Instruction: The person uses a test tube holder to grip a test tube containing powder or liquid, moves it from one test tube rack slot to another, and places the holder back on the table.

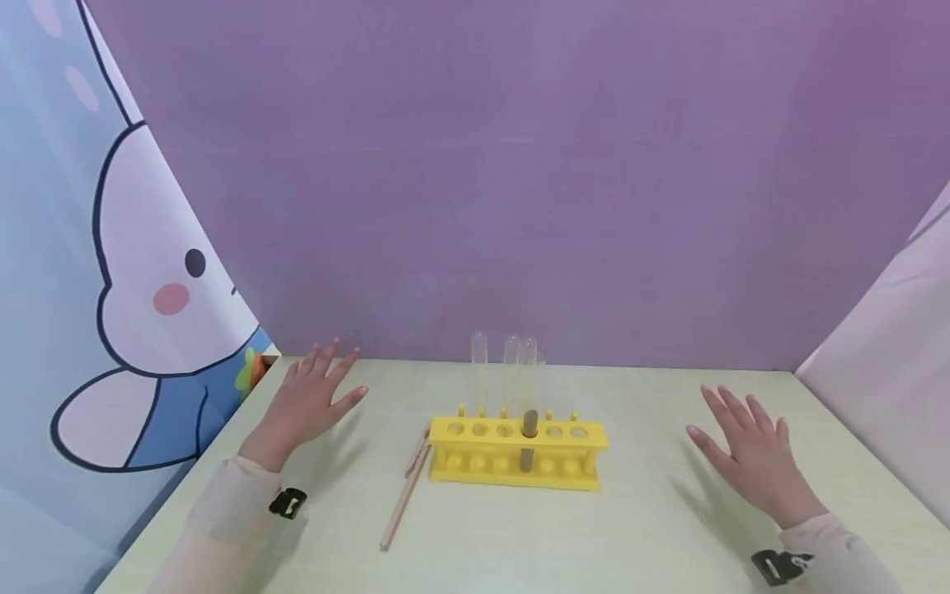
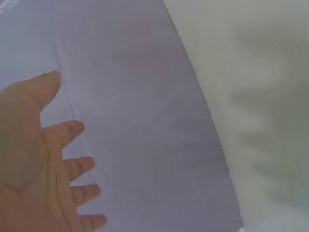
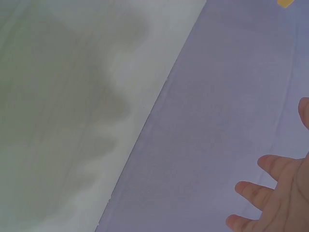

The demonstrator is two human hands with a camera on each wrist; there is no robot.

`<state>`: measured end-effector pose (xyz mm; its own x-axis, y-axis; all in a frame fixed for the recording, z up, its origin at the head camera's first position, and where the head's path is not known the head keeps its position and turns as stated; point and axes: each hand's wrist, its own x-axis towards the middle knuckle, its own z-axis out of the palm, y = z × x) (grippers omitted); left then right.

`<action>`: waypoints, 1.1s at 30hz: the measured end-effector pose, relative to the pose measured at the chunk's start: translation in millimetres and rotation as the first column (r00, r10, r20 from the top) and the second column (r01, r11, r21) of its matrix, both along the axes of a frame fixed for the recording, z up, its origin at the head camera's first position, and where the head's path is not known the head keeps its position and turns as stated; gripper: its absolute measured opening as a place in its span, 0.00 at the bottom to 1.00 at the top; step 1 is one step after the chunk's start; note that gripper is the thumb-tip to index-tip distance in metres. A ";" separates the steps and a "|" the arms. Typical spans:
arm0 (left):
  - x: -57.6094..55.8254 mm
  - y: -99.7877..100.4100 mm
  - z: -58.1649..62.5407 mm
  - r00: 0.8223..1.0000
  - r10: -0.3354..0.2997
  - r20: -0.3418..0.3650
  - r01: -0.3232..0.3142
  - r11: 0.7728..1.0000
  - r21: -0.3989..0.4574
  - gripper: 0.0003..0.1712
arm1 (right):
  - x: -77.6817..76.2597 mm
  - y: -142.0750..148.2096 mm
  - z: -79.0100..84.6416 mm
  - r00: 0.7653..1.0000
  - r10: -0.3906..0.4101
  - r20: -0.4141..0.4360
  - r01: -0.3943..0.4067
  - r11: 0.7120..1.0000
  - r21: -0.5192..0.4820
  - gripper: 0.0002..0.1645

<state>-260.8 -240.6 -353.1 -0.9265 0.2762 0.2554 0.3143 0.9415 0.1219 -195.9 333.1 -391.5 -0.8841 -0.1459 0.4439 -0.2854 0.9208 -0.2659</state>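
A yellow test tube rack (image 1: 512,480) stands mid-table in the head view. One of its holes holds a dark grey, round-topped object (image 1: 529,422), perhaps a filled tube or a brush; I cannot tell which. Behind, several clear test tubes (image 1: 480,355) stand upside down, apparently on the rack's rear pegs. A wooden test tube clamp (image 1: 404,499) lies left of the rack. My left hand (image 1: 308,404), fingers spread, hovers over the table's left side, holding nothing. On the right, my right hand (image 1: 757,462) hovers likewise, fingers spread and apart from the rack.
The pale table (image 1: 519,544) ends at a purple backdrop (image 1: 519,181). A blue cartoon-print cloth (image 1: 44,330) hangs at the left, a whitish cloth (image 1: 905,330) at the right. Each wrist wears a strap with a black buckle (image 1: 288,502).
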 end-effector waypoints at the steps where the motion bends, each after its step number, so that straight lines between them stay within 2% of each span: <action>1: 0.2 0.2 0.0 1.000 0.003 0.004 -0.003 1.000 -0.003 0.40 | 0.2 -0.8 0.1 1.000 0.004 -0.001 -0.004 1.000 -0.003 0.39; 9: 1.9 0.1 -1.3 1.000 0.001 0.016 -0.001 0.999 -0.038 0.39 | 1.4 -10.6 3.2 0.999 0.039 -0.003 -0.039 0.998 -0.039 0.38; 17: 2.4 7.6 -2.9 0.999 -0.038 0.000 0.038 0.999 -0.021 0.39 | -0.1 -14.4 3.5 0.998 0.070 -0.002 -0.070 0.996 -0.064 0.38; 20: 3.8 10.9 -3.1 0.999 -0.043 0.014 0.044 0.999 -0.016 0.40 | -1.4 -17.1 3.7 0.996 0.090 -0.010 -0.091 0.993 -0.082 0.37; 27: 4.4 18.2 -6.0 0.999 -0.014 0.043 0.015 1.000 -0.011 0.41 | -5.0 -26.9 5.0 0.980 0.197 -0.017 -0.197 0.963 -0.183 0.35; 33: 5.5 23.8 -12.8 0.998 -0.031 0.059 0.031 0.999 -0.012 0.40 | -5.8 -38.5 4.9 0.965 0.260 -0.011 -0.256 0.940 -0.226 0.36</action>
